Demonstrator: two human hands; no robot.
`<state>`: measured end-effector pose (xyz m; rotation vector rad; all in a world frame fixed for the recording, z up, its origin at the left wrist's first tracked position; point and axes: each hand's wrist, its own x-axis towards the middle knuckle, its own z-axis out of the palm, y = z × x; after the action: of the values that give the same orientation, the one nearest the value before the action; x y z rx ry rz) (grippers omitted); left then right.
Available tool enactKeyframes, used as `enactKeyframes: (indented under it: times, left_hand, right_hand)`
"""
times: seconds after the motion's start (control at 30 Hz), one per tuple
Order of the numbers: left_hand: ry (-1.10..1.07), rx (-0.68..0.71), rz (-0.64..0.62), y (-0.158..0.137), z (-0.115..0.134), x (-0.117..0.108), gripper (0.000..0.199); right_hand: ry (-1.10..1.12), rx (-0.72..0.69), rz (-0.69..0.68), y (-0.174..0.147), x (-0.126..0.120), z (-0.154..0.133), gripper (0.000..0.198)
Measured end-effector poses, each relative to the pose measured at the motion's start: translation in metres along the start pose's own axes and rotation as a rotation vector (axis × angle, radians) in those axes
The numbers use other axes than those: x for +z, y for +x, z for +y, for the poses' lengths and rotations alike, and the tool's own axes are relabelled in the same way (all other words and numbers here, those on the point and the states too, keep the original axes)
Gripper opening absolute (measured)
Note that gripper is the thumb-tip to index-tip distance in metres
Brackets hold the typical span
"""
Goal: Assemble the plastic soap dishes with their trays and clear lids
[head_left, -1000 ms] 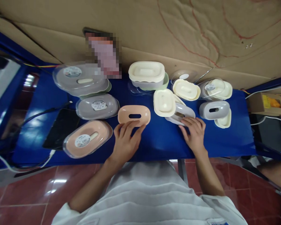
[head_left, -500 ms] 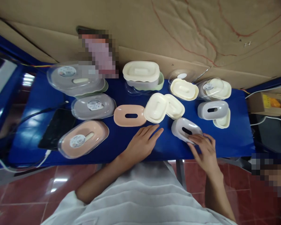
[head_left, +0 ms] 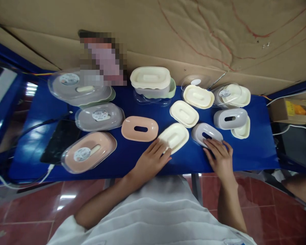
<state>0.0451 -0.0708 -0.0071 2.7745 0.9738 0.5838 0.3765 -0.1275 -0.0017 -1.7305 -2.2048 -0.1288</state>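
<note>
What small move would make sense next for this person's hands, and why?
I would suggest the left hand gently straighten the cream piece: its fingers are already at the near edge, and the piece lies slanted beside the squarer-set peach piece. The right hand could meanwhile stay put, since its fingers are on the grey slotted box.

Cream tray [head_left: 179, 133], lilac-grey container [head_left: 211, 131], peach tray [head_left: 128, 127], plain blue tabletop [head_left: 255, 153], red-lined brown cardboard [head_left: 148, 23].

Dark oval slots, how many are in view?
3: one slot in the pink tray, one in the grey box at the right hand, and one in a grey box farther right. Others may be hidden.
</note>
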Motion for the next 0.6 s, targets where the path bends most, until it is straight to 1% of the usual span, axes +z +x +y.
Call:
enactKeyframes:
  times: [0.1,0.17,0.2,0.27,0.33,0.37,0.4,0.47,0.6]
  left_hand:
    - [-0.103,0.043,0.023,-0.029,-0.001,0.004,0.014]
    - [-0.151,0.041,0.049,-0.044,-0.006,0.003,0.015]
    - [-0.154,0.026,0.065,-0.050,-0.009,0.002,0.020]
    - [-0.123,-0.026,0.100,-0.057,-0.016,0.000,0.036]
    - [-0.072,-0.062,0.118,-0.061,-0.022,-0.001,0.052]
    - [-0.052,-0.060,0.110,-0.061,-0.024,-0.002,0.056]
    - [-0.038,-0.042,0.092,-0.061,-0.025,-0.003,0.057]
    - [-0.027,0.012,0.056,-0.059,-0.027,-0.005,0.053]
    - [-0.014,0.044,0.073,-0.056,-0.029,-0.009,0.043]
  right_hand:
    - [0.053,0.036,0.109,-0.003,0.000,-0.009,0.038]
    - [0.138,0.032,0.122,0.001,0.001,-0.025,0.038]
    - [0.186,0.004,0.094,0.005,0.002,-0.036,0.037]
    - [0.266,-0.096,0.001,0.015,0.006,-0.059,0.036]
    - [0.294,-0.209,-0.072,0.026,0.015,-0.081,0.036]
    - [0.290,-0.257,-0.094,0.030,0.020,-0.089,0.035]
    - [0.280,-0.295,-0.110,0.034,0.025,-0.096,0.036]
    - [0.261,-0.344,-0.121,0.039,0.034,-0.102,0.037]
    - [0.264,-0.407,-0.100,0.043,0.041,-0.098,0.041]
